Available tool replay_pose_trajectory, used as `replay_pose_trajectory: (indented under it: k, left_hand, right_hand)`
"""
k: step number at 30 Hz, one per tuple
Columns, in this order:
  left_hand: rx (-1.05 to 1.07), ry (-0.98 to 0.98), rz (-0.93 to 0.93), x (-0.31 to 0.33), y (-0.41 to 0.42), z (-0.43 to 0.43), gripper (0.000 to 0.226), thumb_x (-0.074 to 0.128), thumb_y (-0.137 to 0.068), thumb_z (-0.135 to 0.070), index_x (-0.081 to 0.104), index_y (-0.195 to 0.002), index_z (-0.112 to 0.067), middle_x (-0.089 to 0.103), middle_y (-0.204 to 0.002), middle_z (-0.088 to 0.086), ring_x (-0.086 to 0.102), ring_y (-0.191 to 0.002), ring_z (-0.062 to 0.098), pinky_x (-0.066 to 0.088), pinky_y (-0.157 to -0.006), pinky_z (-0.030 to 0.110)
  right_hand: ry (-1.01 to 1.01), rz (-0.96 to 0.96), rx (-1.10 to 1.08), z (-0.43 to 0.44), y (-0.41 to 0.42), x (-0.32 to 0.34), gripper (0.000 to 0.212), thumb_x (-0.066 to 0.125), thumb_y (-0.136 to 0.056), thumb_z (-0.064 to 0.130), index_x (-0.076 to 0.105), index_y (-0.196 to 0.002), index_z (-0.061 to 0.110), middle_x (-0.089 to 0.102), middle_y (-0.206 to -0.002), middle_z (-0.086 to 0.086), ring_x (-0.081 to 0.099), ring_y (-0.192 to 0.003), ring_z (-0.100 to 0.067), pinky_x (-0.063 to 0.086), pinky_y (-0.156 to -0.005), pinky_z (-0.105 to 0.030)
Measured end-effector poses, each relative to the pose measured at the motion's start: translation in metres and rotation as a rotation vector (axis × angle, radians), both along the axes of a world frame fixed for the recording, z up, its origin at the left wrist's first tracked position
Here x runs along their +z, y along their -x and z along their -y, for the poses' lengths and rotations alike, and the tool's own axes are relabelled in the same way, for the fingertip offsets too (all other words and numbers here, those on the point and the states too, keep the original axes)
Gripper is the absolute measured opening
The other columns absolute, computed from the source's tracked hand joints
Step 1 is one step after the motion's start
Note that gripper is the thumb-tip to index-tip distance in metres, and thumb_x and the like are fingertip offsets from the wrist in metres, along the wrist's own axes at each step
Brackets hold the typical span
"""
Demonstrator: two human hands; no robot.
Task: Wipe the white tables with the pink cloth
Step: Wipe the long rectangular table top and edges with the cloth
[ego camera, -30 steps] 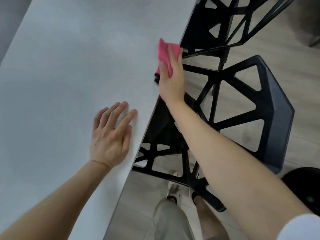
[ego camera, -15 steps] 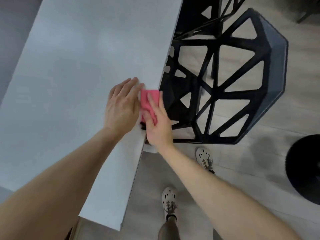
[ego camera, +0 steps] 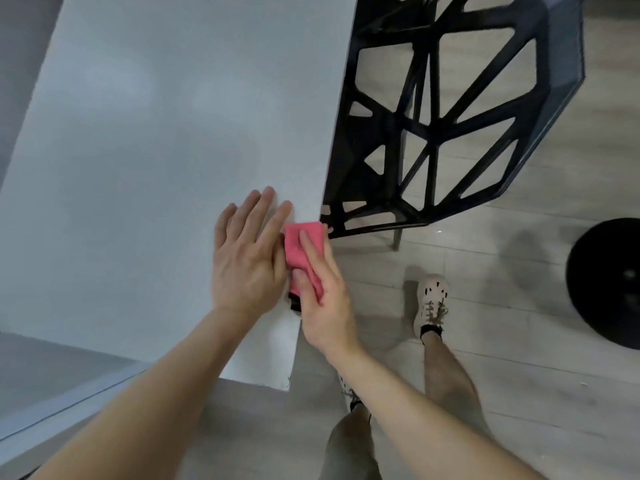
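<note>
The white table (ego camera: 166, 140) fills the left and middle of the head view, its right edge running down the centre. A folded pink cloth (ego camera: 300, 247) lies on that right edge near the table's near corner. My right hand (ego camera: 320, 299) presses the cloth against the edge, fingers over it and thumb on its near side. My left hand (ego camera: 247, 261) lies flat on the tabletop with fingers apart, its side touching the cloth. Part of the cloth is hidden under my right fingers.
A black open-frame chair (ego camera: 450, 116) stands close to the table's right edge. A round black base (ego camera: 609, 282) sits on the wooden floor at far right. My feet in pale shoes (ego camera: 432, 303) stand beside the table's near corner. A grey surface (ego camera: 52, 368) lies at lower left.
My right hand has slid the pink cloth along the table's right edge toward the near corner. My left hand moved over beside the cloth and now touches it.
</note>
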State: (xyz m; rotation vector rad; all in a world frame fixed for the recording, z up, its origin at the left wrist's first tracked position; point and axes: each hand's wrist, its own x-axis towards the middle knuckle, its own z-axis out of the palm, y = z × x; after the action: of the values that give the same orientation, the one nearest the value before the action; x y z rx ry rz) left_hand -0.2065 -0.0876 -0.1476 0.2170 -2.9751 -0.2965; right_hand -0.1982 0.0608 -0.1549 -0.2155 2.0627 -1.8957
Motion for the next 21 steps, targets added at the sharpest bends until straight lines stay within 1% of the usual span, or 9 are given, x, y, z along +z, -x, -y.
replay_pose_trajectory:
  k: [3,5,6,8,10,12,13,17,21]
  left_hand:
    - [-0.01,0.011,-0.012,0.0,-0.001,0.002,0.049,0.034,-0.113,-0.028,0.055,-0.157,-0.019,0.042,-0.169,0.008,0.031,-0.161,0.025,0.026,-0.128,0.056]
    - [-0.005,0.015,-0.029,-0.001,-0.001,0.002,0.049,0.038,-0.111,-0.023,0.056,-0.156,-0.02,0.042,-0.169,0.007,0.031,-0.161,0.024,0.026,-0.128,0.056]
    - [-0.001,0.014,-0.034,-0.002,0.0,0.001,0.048,0.039,-0.11,-0.022,0.056,-0.155,-0.02,0.043,-0.169,0.007,0.032,-0.161,0.024,0.026,-0.128,0.056]
    - [0.006,0.012,-0.045,-0.004,0.001,0.001,0.048,0.041,-0.109,-0.021,0.058,-0.154,-0.02,0.044,-0.168,0.007,0.033,-0.16,0.025,0.027,-0.127,0.056]
    - [0.01,0.015,-0.051,-0.005,0.002,0.001,0.048,0.041,-0.109,-0.021,0.059,-0.153,-0.02,0.045,-0.168,0.007,0.034,-0.16,0.025,0.028,-0.127,0.056]
    - [0.006,0.009,-0.047,-0.005,0.001,0.001,0.048,0.041,-0.109,-0.021,0.059,-0.154,-0.02,0.045,-0.168,0.008,0.034,-0.16,0.025,0.028,-0.126,0.057]
    - [-0.001,0.009,-0.04,-0.004,0.001,0.002,0.048,0.041,-0.109,-0.022,0.058,-0.154,-0.019,0.044,-0.168,0.008,0.034,-0.16,0.025,0.028,-0.127,0.057]
    - [0.015,0.002,-0.015,-0.005,0.001,0.002,0.047,0.042,-0.11,-0.026,0.058,-0.154,-0.019,0.043,-0.169,0.008,0.033,-0.161,0.027,0.026,-0.127,0.057]
    - [-0.009,0.019,-0.009,-0.004,0.002,0.003,0.049,0.041,-0.11,-0.024,0.055,-0.157,-0.02,0.042,-0.17,0.008,0.031,-0.161,0.026,0.026,-0.127,0.057]
  right_hand:
    - [-0.034,-0.042,-0.014,0.019,0.069,-0.004,0.055,0.057,-0.113,0.018,0.045,-0.164,0.033,0.014,-0.181,0.01,0.024,-0.147,0.024,0.03,-0.12,-0.007]
    - [-0.086,-0.056,-0.044,0.035,0.15,-0.008,0.054,0.057,-0.113,0.019,0.045,-0.165,0.03,0.016,-0.181,0.004,0.03,-0.151,0.012,0.028,-0.11,0.003]
    - [-0.096,-0.058,-0.067,0.042,0.188,-0.008,0.054,0.057,-0.113,0.017,0.045,-0.165,0.028,0.018,-0.181,0.002,0.032,-0.156,-0.001,0.03,-0.111,0.001]
    - [-0.104,-0.061,-0.11,0.05,0.23,-0.011,0.054,0.055,-0.113,0.015,0.045,-0.165,0.026,0.02,-0.18,-0.002,0.028,-0.162,-0.016,0.033,-0.126,-0.021]
    - [-0.086,-0.064,-0.135,0.052,0.214,-0.009,0.054,0.053,-0.113,0.016,0.043,-0.166,0.024,0.022,-0.18,-0.002,0.029,-0.16,-0.007,0.031,-0.131,-0.031]
    - [-0.052,-0.084,-0.159,0.045,0.151,-0.005,0.053,0.052,-0.115,0.016,0.043,-0.166,0.022,0.02,-0.18,0.003,0.028,-0.15,0.019,0.031,-0.122,-0.012]
    - [-0.048,-0.077,-0.155,0.037,0.109,-0.004,0.052,0.053,-0.115,0.015,0.044,-0.166,0.022,0.019,-0.18,0.005,0.026,-0.149,0.022,0.03,-0.119,-0.006]
    - [0.027,0.044,-0.062,0.006,-0.029,0.006,0.057,0.056,-0.111,0.005,0.047,-0.163,0.029,0.022,-0.179,0.01,0.023,-0.161,0.003,0.029,-0.126,-0.015]
    - [0.027,0.01,-0.047,0.016,0.037,-0.002,0.056,0.057,-0.112,0.01,0.046,-0.164,0.029,0.015,-0.181,0.01,0.024,-0.154,0.015,0.03,-0.12,-0.008]
